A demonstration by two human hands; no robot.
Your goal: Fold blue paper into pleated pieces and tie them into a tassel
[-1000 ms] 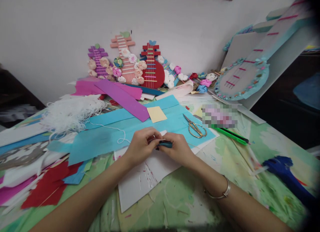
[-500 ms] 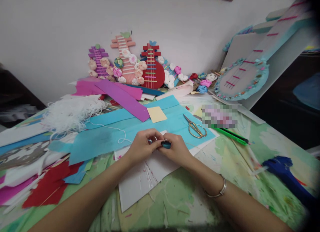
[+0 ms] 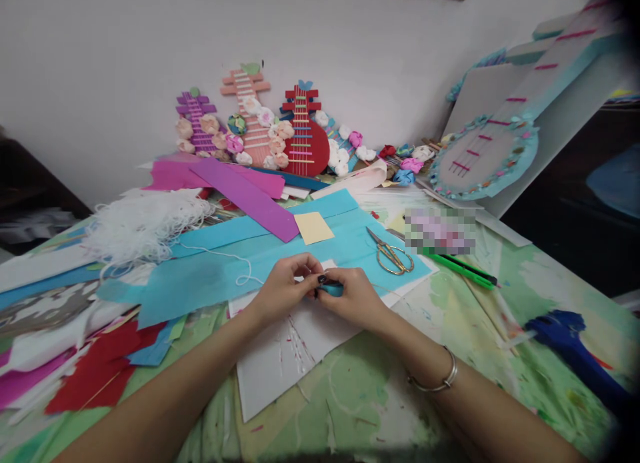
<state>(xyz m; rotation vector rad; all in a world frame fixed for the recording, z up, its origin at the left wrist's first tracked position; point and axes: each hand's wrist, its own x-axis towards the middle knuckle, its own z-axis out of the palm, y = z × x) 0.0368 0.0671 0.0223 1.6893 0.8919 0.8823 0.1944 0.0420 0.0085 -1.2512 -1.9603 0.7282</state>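
Note:
My left hand [image 3: 287, 286] and my right hand [image 3: 353, 296] meet over a white board [image 3: 270, 376], fingertips pinched together. A small rolled or folded blue piece [image 3: 332, 289] shows in my right fingers; it looks like paper, though most of it is hidden. White string [image 3: 220, 252] runs from a tangled pile [image 3: 145, 223] to my left hand, and a thin end comes out past the right one. Where the string meets the blue piece is covered by my fingers. Under and beyond my hands lies light blue paper [image 3: 200, 286].
Gold-handled scissors [image 3: 393, 256] lie right of my hands, near a green cutter [image 3: 463, 270]. A blue glue gun [image 3: 565, 343] rests at the right. Purple paper [image 3: 250, 203] and a cream square [image 3: 314, 228] lie ahead. Decorated paper instruments [image 3: 305, 143] stand along the wall.
My fingertips have shifted slightly around the blue piece, and my right thumb and fingers sit a little differently. The surrounding things have not moved.

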